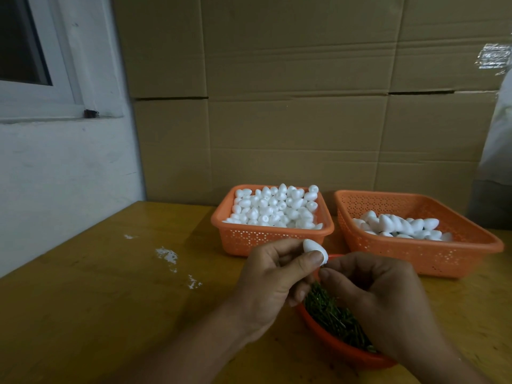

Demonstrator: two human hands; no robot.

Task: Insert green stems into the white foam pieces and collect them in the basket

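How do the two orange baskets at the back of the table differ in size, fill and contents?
The left basket is smaller and heaped nearly to its rim; the right basket is larger, with only a shallow pile. The left one holds plain white foam pieces; the right one's foam pieces show bits of green among them. Both are orange perforated plastic.

White egg-shaped foam piece (314,249) above red bowl of green stems (332,317), orange collecting basket (421,256) part-filled behind.

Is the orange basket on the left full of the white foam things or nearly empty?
Full. The left basket is heaped to its rim with white foam pieces.
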